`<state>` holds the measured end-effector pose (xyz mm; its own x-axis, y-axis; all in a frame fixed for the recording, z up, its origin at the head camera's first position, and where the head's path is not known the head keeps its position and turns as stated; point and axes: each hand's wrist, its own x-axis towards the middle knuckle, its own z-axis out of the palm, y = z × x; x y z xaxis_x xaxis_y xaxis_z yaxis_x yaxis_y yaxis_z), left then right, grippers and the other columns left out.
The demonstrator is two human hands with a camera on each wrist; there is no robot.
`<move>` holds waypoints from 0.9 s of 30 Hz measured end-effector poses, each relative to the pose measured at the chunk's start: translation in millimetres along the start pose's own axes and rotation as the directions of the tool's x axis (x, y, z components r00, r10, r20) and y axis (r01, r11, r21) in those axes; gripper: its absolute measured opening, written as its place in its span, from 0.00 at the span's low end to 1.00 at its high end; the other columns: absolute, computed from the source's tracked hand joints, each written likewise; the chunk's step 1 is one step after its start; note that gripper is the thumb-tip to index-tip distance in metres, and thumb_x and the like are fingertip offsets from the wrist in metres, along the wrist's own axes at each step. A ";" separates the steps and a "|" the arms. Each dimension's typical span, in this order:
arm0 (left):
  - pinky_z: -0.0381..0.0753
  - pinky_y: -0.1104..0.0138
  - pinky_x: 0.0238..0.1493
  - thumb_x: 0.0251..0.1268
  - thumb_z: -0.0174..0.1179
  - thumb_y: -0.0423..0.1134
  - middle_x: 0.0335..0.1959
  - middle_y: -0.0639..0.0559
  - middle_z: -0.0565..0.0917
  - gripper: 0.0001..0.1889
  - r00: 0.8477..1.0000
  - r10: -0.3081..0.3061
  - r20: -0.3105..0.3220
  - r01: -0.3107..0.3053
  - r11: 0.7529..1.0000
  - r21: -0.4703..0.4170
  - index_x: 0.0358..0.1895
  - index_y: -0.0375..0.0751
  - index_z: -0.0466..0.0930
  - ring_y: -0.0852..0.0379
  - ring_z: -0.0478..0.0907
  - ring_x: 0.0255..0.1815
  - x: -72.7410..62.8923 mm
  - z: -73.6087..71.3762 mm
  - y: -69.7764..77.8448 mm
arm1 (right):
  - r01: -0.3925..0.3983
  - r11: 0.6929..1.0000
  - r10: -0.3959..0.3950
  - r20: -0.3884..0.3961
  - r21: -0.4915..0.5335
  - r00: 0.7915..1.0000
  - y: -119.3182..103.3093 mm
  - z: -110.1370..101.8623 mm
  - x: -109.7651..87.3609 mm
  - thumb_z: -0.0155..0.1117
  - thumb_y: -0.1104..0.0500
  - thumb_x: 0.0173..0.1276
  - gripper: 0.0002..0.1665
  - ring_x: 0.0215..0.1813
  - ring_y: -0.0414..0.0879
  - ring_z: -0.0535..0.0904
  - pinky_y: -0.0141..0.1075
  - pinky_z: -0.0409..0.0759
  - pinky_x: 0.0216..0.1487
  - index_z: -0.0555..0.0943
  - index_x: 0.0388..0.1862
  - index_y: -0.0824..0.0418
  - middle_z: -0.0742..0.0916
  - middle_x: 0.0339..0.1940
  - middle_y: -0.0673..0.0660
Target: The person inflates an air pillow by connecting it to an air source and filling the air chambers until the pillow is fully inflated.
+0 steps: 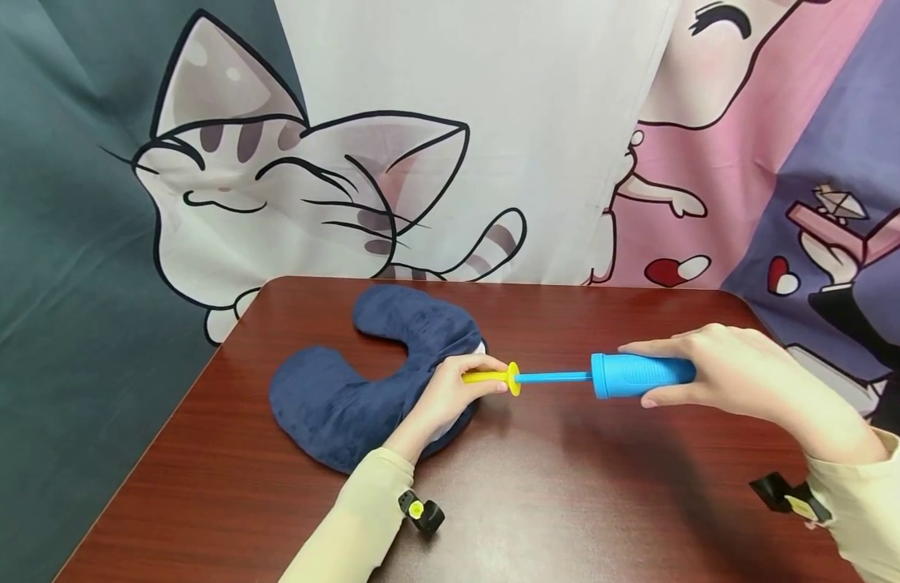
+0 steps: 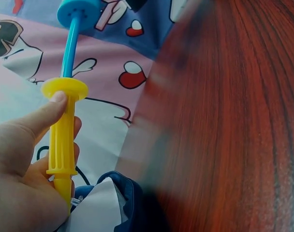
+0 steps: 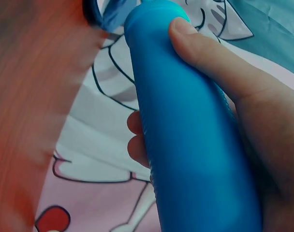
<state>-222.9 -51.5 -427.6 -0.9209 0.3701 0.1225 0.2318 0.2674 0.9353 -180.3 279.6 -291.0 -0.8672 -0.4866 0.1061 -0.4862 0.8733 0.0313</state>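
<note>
A hand air pump (image 1: 642, 376) is held between both hands, lying sideways above the table, its thin blue rod (image 1: 555, 377) drawn out of the barrel. My left hand (image 1: 453, 393) pinches the yellow end piece (image 2: 62, 135) between thumb and fingers. The right hand (image 1: 719, 372) grips the thick blue barrel (image 3: 185, 116), thumb along one side and fingertips showing on the other. Under and behind the left hand lies a navy U-shaped neck pillow (image 1: 347, 405). White lining (image 2: 96, 210) shows at its opening, and a small clear valve (image 2: 76, 201) sits by the yellow tip.
The pillow and both hands are over a reddish-brown wooden table (image 1: 552, 502). Behind its far edge hangs a cloth backdrop (image 1: 552, 138) printed with cartoon cats. Each sleeved forearm carries a small black wrist camera (image 1: 422, 513).
</note>
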 end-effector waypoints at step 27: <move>0.79 0.73 0.44 0.62 0.68 0.37 0.50 0.46 0.87 0.14 1.000 -0.020 0.006 0.020 1.000 -0.018 0.51 0.43 0.85 0.61 0.80 0.41 -3.5 -0.5 -2.0 | -0.015 0.999 0.014 0.028 0.043 1.000 -10.7 10.6 4.0 0.65 0.20 0.48 0.39 0.30 0.34 0.73 0.30 0.65 0.26 0.82 0.58 0.34 0.88 0.36 0.40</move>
<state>-220.3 -53.8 -429.8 -0.9234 0.3701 0.1019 0.2077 0.2583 0.9435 -179.7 268.0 -301.5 -0.8764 -0.4750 0.0791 -0.4774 0.8786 -0.0132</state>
